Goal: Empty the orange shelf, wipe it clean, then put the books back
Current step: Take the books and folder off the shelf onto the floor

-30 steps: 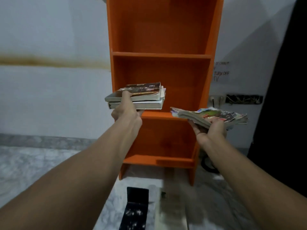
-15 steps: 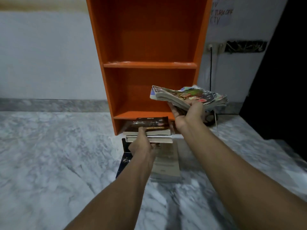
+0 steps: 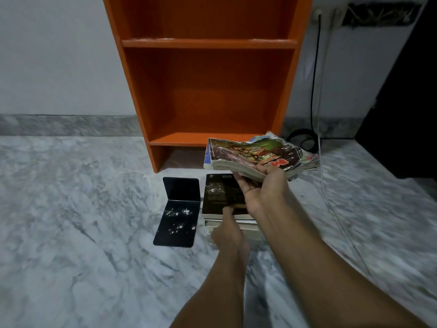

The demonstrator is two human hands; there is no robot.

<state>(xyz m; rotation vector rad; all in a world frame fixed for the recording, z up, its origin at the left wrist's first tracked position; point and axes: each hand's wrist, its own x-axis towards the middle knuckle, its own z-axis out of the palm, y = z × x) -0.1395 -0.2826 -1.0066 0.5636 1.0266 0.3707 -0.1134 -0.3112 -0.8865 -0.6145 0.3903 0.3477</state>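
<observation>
The shelf (image 3: 208, 79) stands against the wall (image 3: 59, 55) in the upper centre of the frame, its feet on the marble floor (image 3: 71, 221), with pale specks along the front edge of its upper board. Just in front of it, in the middle of the frame, a stack (image 3: 218, 192) of books with a dark, dusty cover on top sits low over the floor. Paler book edges show beneath it, and I cannot tell whether it has fully settled. The left hand (image 3: 228, 235) grips this stack at its near edge. Its thumb (image 3: 228, 210) lies flat on the dark cover, and its fingers are curled out of sight below. The right hand (image 3: 262, 190) is raised above the stack's right side. It clasps a bundle (image 3: 257, 155) of thin, worn, bright-covered books, thumb on top and fingers underneath. The bundle tilts and fans out toward the right, overlapping the shelf's lower right corner in the picture. Just left of the stack stands a black bookend (image 3: 179, 209), its upright plate toward the shelf and its white-flecked base flat on the floor toward the viewer. In the upper right, a black cable (image 3: 315, 79) and a white cable (image 3: 322, 162) drop from a socket (image 3: 328, 14) to the floor. A dark cabinet (image 3: 406, 102) fills the right edge.
</observation>
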